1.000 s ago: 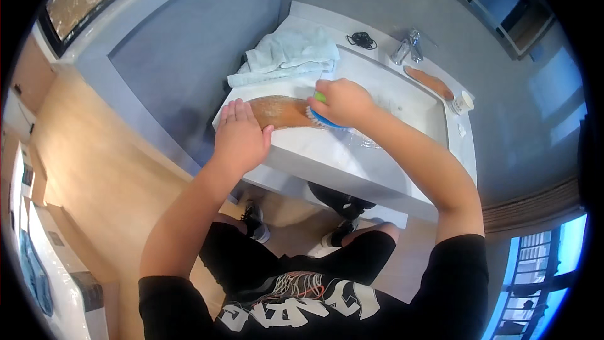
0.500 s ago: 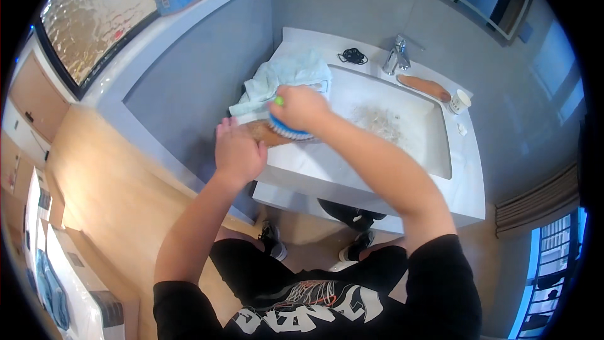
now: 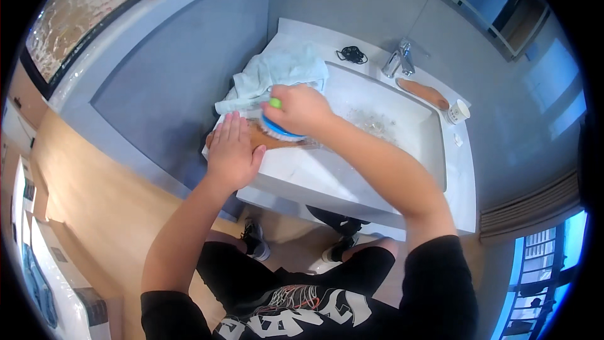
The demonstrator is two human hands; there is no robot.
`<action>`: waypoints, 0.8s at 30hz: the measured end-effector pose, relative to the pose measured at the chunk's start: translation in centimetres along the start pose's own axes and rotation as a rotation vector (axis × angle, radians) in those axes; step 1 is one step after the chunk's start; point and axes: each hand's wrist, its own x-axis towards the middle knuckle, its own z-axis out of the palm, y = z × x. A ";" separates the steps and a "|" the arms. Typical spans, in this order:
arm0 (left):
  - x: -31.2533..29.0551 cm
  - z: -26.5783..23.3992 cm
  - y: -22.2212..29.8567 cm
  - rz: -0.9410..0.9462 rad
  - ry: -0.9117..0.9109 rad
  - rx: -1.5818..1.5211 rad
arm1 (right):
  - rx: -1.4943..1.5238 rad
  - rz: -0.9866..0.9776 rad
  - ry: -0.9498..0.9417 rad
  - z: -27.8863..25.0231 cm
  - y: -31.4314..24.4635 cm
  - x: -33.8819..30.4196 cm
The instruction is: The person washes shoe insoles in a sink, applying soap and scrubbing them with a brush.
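My right hand (image 3: 301, 110) is wrapped round the green and blue handle of a scrubbing brush (image 3: 278, 130). Its pale bristles rest on a brown shoe insole (image 3: 263, 141) that lies flat on the counter at the left of the sink. With fingers stretched out flat, my left hand (image 3: 233, 154) presses the insole's left end against the counter. Part of the insole is hidden under that hand and the brush. A second brown insole (image 3: 423, 93) lies on the back right rim, beside the faucet.
A pale blue towel (image 3: 274, 75) is heaped behind my hands. The white sink (image 3: 412, 141) has dirty, greyish water or suds in it. Along the back stand a coiled black cord (image 3: 352, 55), a chrome faucet (image 3: 399, 60) and a paper cup (image 3: 458, 111). A grey wall (image 3: 182, 75) borders the counter's left.
The brush has shifted slightly left along the insole. My left hand lies flatter, its fingers more spread. The whole view has tilted a little.
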 end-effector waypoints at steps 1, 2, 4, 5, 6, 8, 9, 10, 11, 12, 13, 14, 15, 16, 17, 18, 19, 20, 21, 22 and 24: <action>0.0 0.0 0.1 0.007 0.005 0.010 | -0.023 -0.059 0.011 1.2 -0.1 0.1; 0.0 -0.1 0.1 0.014 0.011 0.019 | -0.020 -0.056 0.003 1.5 0.7 -0.4; 0.1 -0.5 0.4 0.004 0.003 0.010 | 0.015 -0.044 0.007 0.5 3.0 -2.4; 0.3 -0.8 0.6 -0.002 0.009 0.013 | 0.016 0.080 -0.050 -0.3 3.8 -3.5; 0.2 -1.0 0.7 -0.003 0.010 0.010 | 0.013 0.080 -0.052 -0.4 4.6 -4.1; 0.2 -1.1 0.7 -0.038 -0.045 0.007 | 0.048 0.136 -0.058 -0.8 5.5 -4.6; 0.2 -0.8 0.7 -0.030 -0.043 0.006 | 0.045 0.142 -0.053 -0.8 5.8 -4.3; 0.1 -0.4 0.6 -0.021 -0.029 0.005 | 0.033 0.109 -0.036 -1.0 4.6 -3.1; -0.1 -0.2 0.2 -0.017 -0.018 0.009 | 0.026 0.072 -0.021 -0.7 3.4 -1.9; -0.2 0.1 -0.1 -0.010 -0.024 0.011 | 0.032 0.079 -0.019 0.0 2.4 -0.9; -0.3 0.5 -0.2 0.030 0.029 0.009 | 0.030 0.060 -0.004 1.0 1.5 0.0; -0.4 0.7 -0.3 0.069 0.079 0.004 | 0.031 0.042 0.008 1.4 0.9 0.4; -0.3 0.6 -0.3 0.070 0.067 0.003 | -0.040 0.076 -0.054 1.2 1.0 0.0; 0.0 -0.2 -0.1 0.052 0.038 0.027 | -0.032 0.082 -0.063 1.0 1.9 -0.9; 0.2 -0.4 0.2 0.041 0.009 0.041 | -0.002 0.105 -0.056 0.4 3.4 -2.2; 0.1 -0.3 0.3 0.048 -0.002 0.030 | 0.027 0.128 -0.048 -0.1 4.6 -3.5; 0.1 -0.3 0.1 0.044 0.023 0.033 | 0.025 0.151 -0.060 -0.7 5.0 -4.2; 0.2 -0.3 0.0 0.041 0.049 0.036 | 0.030 0.157 -0.059 -0.9 5.1 -4.2; 0.1 -0.2 0.1 0.046 0.045 0.038 | -0.013 0.134 -0.076 -1.3 5.1 -3.8; 0.1 -0.1 0.1 0.034 0.038 0.032 | -0.057 0.115 -0.088 -1.8 4.9 -3.5; 0.0 0.3 0.0 0.026 0.024 0.035 | 0.044 0.095 0.001 0.0 2.8 -1.0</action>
